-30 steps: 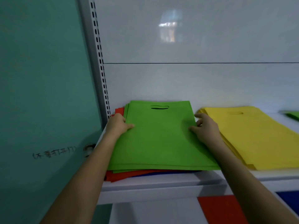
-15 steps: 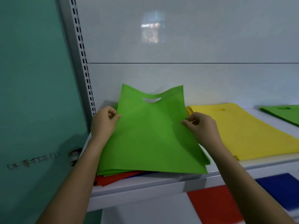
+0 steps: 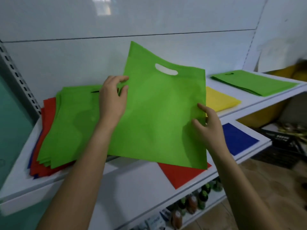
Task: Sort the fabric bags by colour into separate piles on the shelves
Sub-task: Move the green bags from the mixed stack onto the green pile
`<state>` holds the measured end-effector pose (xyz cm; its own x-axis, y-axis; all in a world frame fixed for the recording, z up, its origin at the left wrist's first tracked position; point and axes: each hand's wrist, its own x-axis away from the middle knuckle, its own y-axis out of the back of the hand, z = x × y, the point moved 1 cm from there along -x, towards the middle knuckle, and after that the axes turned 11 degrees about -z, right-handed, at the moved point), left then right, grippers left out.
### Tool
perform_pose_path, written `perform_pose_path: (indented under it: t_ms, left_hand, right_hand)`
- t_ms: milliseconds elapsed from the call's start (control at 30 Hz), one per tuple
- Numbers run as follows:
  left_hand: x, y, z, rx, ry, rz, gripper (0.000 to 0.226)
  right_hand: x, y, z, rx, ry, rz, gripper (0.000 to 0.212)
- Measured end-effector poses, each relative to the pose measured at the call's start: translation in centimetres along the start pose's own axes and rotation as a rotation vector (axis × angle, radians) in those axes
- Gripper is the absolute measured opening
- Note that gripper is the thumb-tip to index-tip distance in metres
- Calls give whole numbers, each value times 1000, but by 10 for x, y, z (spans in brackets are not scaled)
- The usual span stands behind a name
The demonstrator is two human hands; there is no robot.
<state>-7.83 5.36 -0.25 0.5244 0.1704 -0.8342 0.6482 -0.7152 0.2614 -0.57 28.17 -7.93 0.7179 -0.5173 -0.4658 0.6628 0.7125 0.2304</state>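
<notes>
A green fabric bag [image 3: 159,113] with a cut-out handle hangs in the air above the shelf. My left hand [image 3: 113,98] pinches its left edge and my right hand [image 3: 207,125] pinches its right edge. Below and to the left lies the mixed pile [image 3: 69,122], with green bags on top and red [image 3: 48,110] and blue ones under them. A yellow pile [image 3: 219,100] sits behind the held bag on the same upper shelf [image 3: 259,103]. Further right lies a green pile [image 3: 254,83]. On the lower shelf [image 3: 132,183] are a red bag [image 3: 181,175] and a blue bag [image 3: 237,138].
A perforated shelf upright [image 3: 18,77] and a teal wall [image 3: 11,123] stand at the left. Bottles [image 3: 192,205] fill the bottom shelf. A dark crate [image 3: 285,143] and yellow items sit on the floor at right.
Both hands have lifted the top green bag off the mixed pile and carried it rightward and up. The view has swung right, showing the lower shelves and the green pile.
</notes>
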Motion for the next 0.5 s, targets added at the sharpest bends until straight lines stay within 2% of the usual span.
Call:
perform_pose_path:
  t_ms: [133, 367, 500]
  left_hand:
    - [35, -47, -59, 119, -7, 23, 29]
    - [122, -147, -144, 270, 31, 132, 41]
    - [165, -198, -187, 315, 53, 208, 44]
  right_hand:
    - [5, 62, -33, 37, -13, -77, 57]
    - [3, 184, -134, 90, -158, -316, 38]
    - [-3, 247, -174, 186, -195, -360, 34]
